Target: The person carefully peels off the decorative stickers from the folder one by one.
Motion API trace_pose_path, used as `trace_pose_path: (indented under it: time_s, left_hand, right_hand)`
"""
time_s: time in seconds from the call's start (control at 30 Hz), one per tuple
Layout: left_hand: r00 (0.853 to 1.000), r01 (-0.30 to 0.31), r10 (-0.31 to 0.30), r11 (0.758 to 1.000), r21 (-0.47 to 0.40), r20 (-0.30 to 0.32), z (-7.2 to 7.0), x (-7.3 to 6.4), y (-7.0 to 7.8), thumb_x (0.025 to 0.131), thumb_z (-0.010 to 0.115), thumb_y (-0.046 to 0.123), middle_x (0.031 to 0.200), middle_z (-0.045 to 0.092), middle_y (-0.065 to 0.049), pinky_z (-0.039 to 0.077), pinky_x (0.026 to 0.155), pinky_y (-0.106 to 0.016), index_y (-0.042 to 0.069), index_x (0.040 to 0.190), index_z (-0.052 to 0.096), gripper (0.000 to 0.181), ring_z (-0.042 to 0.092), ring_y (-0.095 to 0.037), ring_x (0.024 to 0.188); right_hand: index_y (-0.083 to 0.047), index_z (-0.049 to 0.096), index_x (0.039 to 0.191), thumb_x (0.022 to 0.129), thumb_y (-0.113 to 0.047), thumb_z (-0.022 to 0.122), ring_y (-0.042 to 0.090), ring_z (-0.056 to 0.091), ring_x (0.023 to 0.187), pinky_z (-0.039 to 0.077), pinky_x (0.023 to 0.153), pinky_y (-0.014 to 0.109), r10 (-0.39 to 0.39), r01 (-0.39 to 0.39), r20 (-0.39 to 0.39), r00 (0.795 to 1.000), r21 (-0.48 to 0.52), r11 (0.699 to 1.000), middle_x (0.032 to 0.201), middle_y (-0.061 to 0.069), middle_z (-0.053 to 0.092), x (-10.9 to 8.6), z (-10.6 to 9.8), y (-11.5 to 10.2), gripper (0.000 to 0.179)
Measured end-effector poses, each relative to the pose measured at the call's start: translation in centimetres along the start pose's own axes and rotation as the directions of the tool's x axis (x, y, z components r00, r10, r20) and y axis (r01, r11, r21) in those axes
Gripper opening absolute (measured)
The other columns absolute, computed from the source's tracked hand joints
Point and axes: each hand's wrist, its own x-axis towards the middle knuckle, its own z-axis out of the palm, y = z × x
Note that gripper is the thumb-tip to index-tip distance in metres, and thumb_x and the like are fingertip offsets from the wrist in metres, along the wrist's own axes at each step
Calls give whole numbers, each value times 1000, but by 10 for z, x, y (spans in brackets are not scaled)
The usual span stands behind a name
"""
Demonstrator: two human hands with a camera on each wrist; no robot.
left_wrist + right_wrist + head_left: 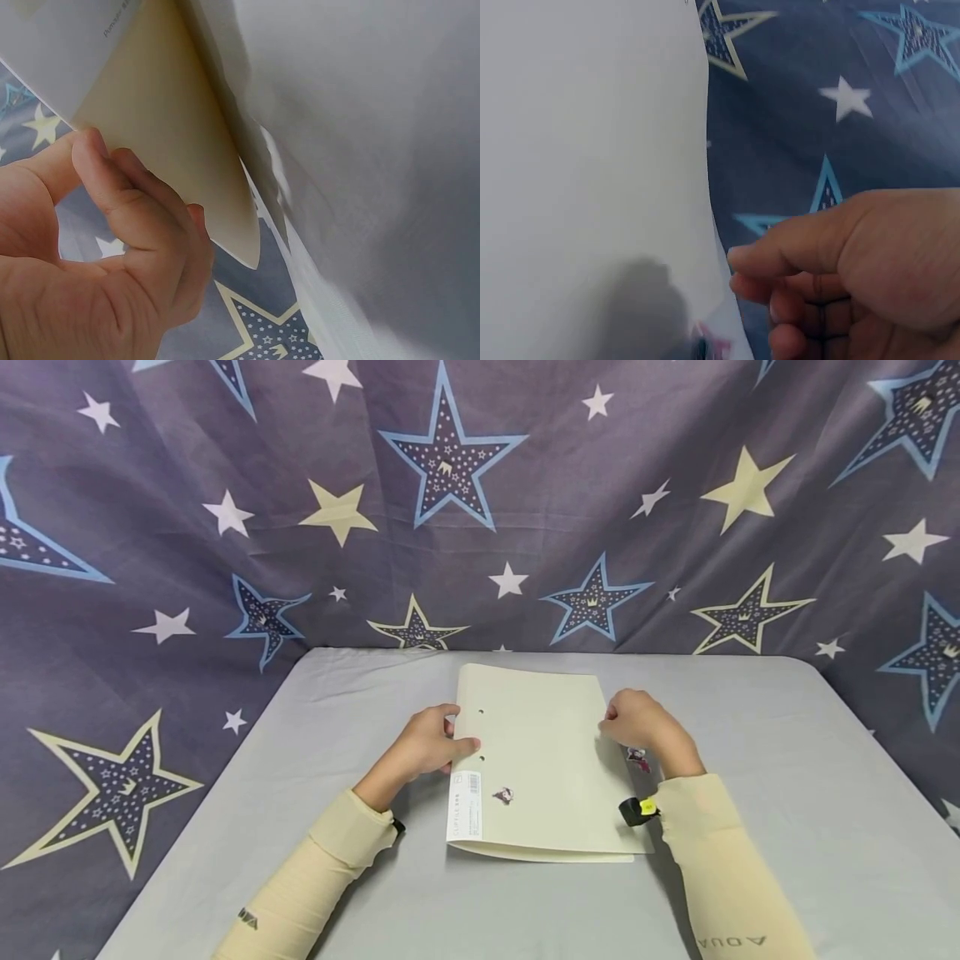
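Observation:
A cream clip file folder (540, 752) stands slightly open at its lower edge, with two punched holes and a white label (467, 806) along its left side. A small cartoon sticker (503, 796) is on its cover. My left hand (427, 740) grips the folder's left edge, thumb on top; the left wrist view shows its curled fingers against the cream board (165, 127). At the right edge my right hand (641, 722) pinches the cover's rim between thumb and forefinger; the other fingers are curled, as the right wrist view shows.
A second cartoon sticker (637, 758) shows just past the folder's right edge, under the right wrist. Grey cloth covers the table (795, 793). Behind it hangs a dark star-patterned curtain (525, 543). A black wrist device (637, 812) sits over the folder's lower right.

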Motion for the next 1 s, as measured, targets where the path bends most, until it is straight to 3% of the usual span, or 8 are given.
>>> trace_pose_path:
  time_s: [0.2, 0.6, 1.0]
  left_hand:
    - [1000, 1, -1, 1000, 15, 1, 0, 1, -2, 89, 82, 21, 104, 51, -13, 63, 62, -43, -1, 154, 41, 80, 66, -21, 59]
    - [1000, -5, 5, 1000, 16, 6, -1, 1, 0, 89, 81, 21, 103, 51, -12, 62, 60, -39, -1, 154, 40, 80, 66, -21, 60]
    - [1000, -20, 20, 1000, 24, 5, -2, -1, 2, 89, 81, 21, 101, 51, -12, 61, 58, -39, -2, 154, 40, 79, 65, -19, 56]
  right_hand:
    - [-13, 51, 61, 96, -13, 65, 14, 42, 55, 35, 53, 28, -79, 80, 22, 997, -28, 996, 57, -2, 43, -1, 6, -23, 38]
    - [-11, 65, 74, 95, -16, 70, 15, 52, 66, 45, 60, 29, -199, 208, 90, 976, -97, 973, 71, -1, 60, -9, 13, -63, 22]
    - [-12, 70, 81, 93, -22, 75, 16, 55, 73, 50, 68, 32, -258, 290, 179, 949, -183, 940, 77, -3, 62, -23, 19, -96, 17]
